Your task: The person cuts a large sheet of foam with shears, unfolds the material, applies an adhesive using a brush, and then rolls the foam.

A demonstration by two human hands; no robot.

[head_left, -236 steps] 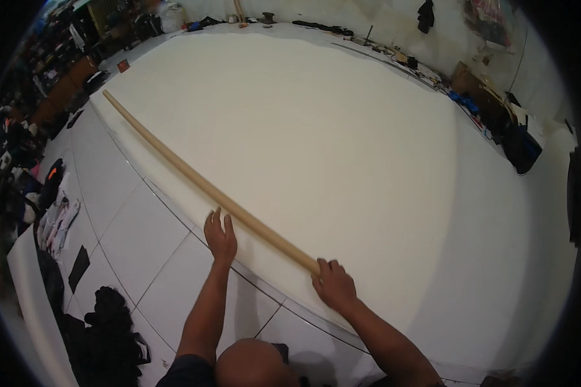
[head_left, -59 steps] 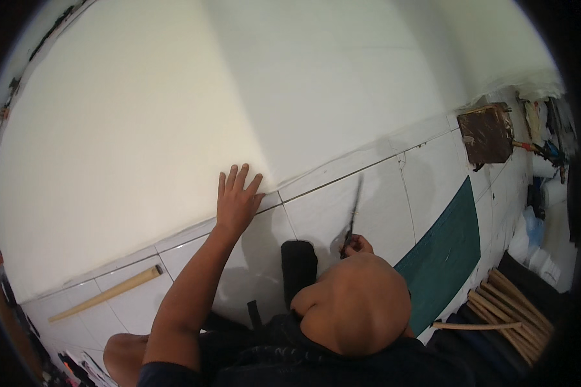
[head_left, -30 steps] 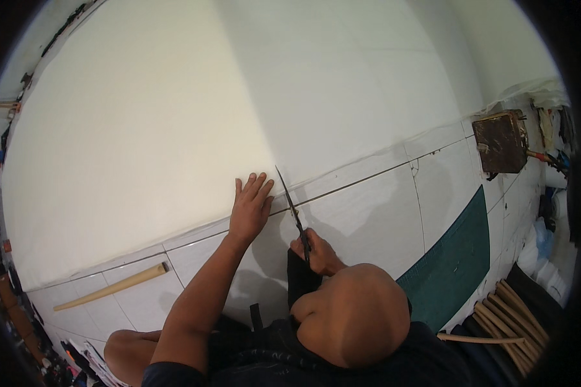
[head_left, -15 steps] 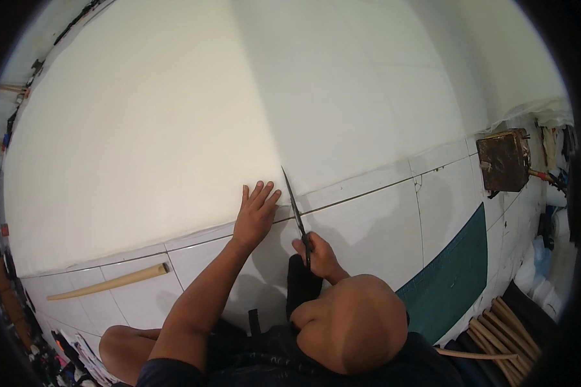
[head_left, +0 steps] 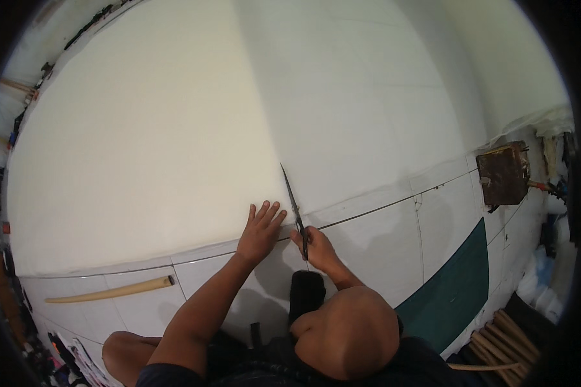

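Note:
A large cream fabric sheet (head_left: 142, 148) is spread over the tiled floor, with a paler white stretch of cloth (head_left: 361, 129) to its right. My left hand (head_left: 261, 231) lies flat on the near edge of the cream sheet, fingers spread. Beside it, my right hand (head_left: 316, 248) is closed round the handles of dark scissors (head_left: 292, 198). The blades point away from me along the line where cream meets white. Whether the lower blade runs under the cloth I cannot tell.
A tapered cardboard tube (head_left: 110, 290) lies on the tiles at left. To the right are a green sheet (head_left: 455, 290) and a brown, worn box-like object (head_left: 505, 175). Several more tubes (head_left: 507, 345) are bundled at lower right. Clutter lines both sides.
The scissors and my right hand have moved a little forward over the cloth's edge. My left hand stays flat on the sheet. The whole view has shifted slightly.

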